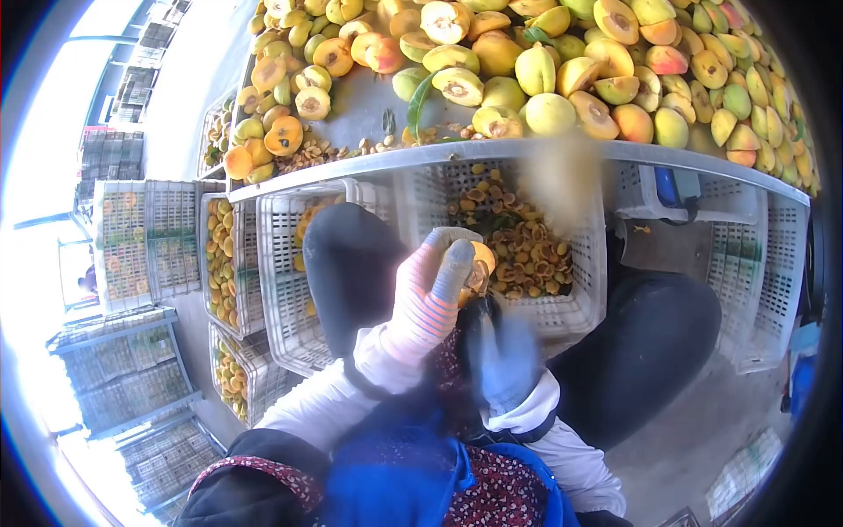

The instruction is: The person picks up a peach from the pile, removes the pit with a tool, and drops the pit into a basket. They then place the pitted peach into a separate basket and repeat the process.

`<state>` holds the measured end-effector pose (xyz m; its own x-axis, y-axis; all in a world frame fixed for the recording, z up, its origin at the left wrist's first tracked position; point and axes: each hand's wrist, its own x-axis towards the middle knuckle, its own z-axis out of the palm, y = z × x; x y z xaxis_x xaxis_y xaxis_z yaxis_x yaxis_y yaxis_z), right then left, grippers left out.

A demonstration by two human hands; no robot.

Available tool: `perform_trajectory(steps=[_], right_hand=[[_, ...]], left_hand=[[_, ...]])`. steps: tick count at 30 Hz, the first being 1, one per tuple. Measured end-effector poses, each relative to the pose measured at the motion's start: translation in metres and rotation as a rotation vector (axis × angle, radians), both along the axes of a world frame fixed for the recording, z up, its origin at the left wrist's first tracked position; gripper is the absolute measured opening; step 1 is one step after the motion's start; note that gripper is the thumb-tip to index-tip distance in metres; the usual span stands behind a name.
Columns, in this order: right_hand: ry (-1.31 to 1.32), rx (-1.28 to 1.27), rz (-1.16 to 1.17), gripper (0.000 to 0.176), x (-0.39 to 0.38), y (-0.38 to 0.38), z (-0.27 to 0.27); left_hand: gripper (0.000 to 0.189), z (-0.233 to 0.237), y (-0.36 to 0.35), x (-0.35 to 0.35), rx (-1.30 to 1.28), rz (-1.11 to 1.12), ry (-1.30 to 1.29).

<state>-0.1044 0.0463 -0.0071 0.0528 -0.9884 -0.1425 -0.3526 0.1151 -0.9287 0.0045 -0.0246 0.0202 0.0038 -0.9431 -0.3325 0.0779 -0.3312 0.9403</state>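
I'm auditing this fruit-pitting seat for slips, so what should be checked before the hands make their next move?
1. Left hand grips the fruit: ok, gloved fingers wrap round it.
2. Right hand is empty or holds a tool: cannot tell, it is blurred.
3. Pit is out of the held fruit: cannot tell, the fingers hide it.
4. White crate sits just beyond the held fruit: ok, under the table edge.
5. Crate has room: ok, the pits lie below its rim.
6. Fruit pile lies on the table: ok.
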Motion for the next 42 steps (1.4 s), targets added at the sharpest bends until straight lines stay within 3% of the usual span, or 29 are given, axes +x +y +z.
perform_trajectory(steps=[6, 11, 15, 16, 19, 20, 23, 27, 29, 30, 33, 35, 36, 42], right_hand=[[-0.356, 0.215, -0.049, 0.033, -0.003, 0.011, 0.006], [-1.043, 0.703, -0.004, 0.033, -0.013, 0.006, 0.014], [-1.935, 1.152, 0.162, 0.041, -0.02, 0.003, -0.005], [-2.162, 1.175, 0.228, 0.044, -0.02, 0.003, -0.007], [-2.404, 1.164, 0.314, 0.047, -0.021, 0.002, -0.011], [-2.428, 1.197, 0.281, 0.05, -0.02, 0.002, -0.011], [-2.081, 1.187, 0.215, 0.05, -0.019, 0.007, -0.022], [-2.103, 1.231, 0.27, 0.051, -0.017, 0.008, -0.018], [-2.253, 1.258, 0.328, 0.051, -0.017, 0.006, -0.016], [-2.364, 1.345, 0.235, 0.052, -0.015, 0.008, -0.014], [-2.374, 1.362, 0.209, 0.055, -0.015, 0.014, -0.017], [-2.299, 1.31, 0.345, 0.052, -0.016, 0.011, -0.017], [-2.264, 1.279, 0.41, 0.05, -0.016, 0.009, -0.017], [-2.288, 1.282, 0.394, 0.05, -0.013, 0.009, -0.025]], left_hand=[[0.027, -0.004, 0.007, -0.003, -0.021, -0.068, -0.036], [0.025, -0.004, 0.002, -0.001, -0.141, -0.225, -0.16], [0.023, -0.014, -0.009, 0.008, -0.329, -0.437, -0.33], [0.023, -0.015, -0.008, 0.009, -0.224, -0.446, -0.241], [0.025, -0.021, -0.005, 0.004, 0.047, -0.367, -0.001], [0.026, -0.025, -0.002, 0.005, 0.063, -0.358, -0.033], [0.025, -0.038, 0.002, 0.014, -0.155, -0.433, -0.274], [0.025, -0.031, -0.004, 0.025, -0.292, -0.546, -0.457], [0.026, -0.029, -0.003, 0.025, -0.238, -0.526, -0.348], [0.027, -0.03, 0.0, 0.024, -0.199, -0.507, -0.278], [0.027, -0.037, 0.007, 0.024, -0.019, -0.452, -0.059], [0.026, -0.037, 0.01, 0.027, 0.248, -0.402, 0.186], [0.027, -0.035, 0.015, 0.023, 0.213, -0.338, 0.234], [0.024, -0.028, 0.017, 0.014, 0.253, -0.22, 0.244]])
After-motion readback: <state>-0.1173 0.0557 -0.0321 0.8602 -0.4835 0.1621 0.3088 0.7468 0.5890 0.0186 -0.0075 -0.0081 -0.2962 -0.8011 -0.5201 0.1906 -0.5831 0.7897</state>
